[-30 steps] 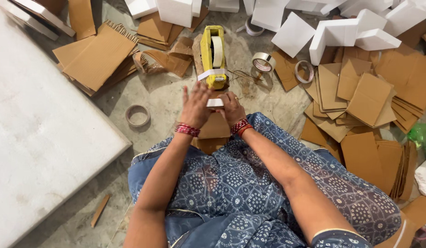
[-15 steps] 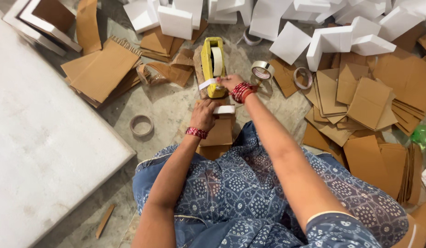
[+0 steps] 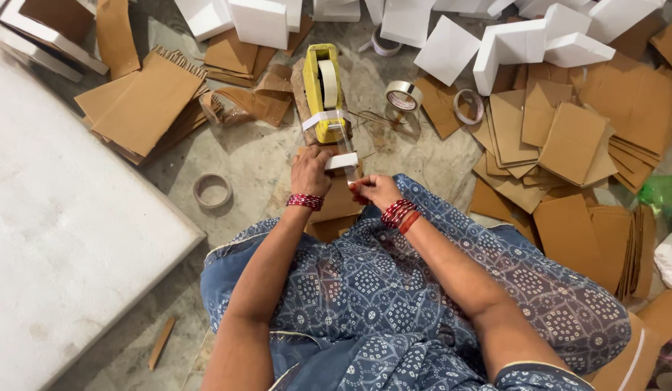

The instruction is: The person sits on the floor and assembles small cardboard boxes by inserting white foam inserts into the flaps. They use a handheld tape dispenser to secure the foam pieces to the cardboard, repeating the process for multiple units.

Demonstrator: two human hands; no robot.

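Two hands: both worked close together at the person's lap, over a small stack of brown cardboard pieces (image 3: 336, 206).
Right hand (image 3: 376, 192): fingers were pinched narrow on the free end of a clear tape strip (image 3: 345, 148), drawn back toward the body.
Left hand (image 3: 312, 170): curled over a small white foam block (image 3: 342, 161), pressing it down on the cardboard stack; closed on the block, not spread.
Block's place: just beyond the right-hand pinch and touching the left fingertips, under the line of the tape.
Handling, as a guess: the block looked light, stiff and crumbly at the edges, best held by its flat sides; the tape was thin, limp and sticky, best held by its very end so that it would not fold on itself.
Tape's run: from the pinch it stretched away to the yellow tape dispenser (image 3: 323, 101), which stood just beyond the left hand.
Beyond the dispenser: a loose tape roll (image 3: 403, 95) and an empty ring (image 3: 468, 106) lay to the right of the grip, another empty tape core (image 3: 211, 190) well to the left.
Farther right: cut cardboard sheets (image 3: 568, 141) lay in overlapping heaps.
Farther left: a large white foam slab (image 3: 68, 246) and a ribbed cardboard stack (image 3: 144, 101).
Farthest: white foam blocks (image 3: 524, 40) lay scattered along the top of the view.
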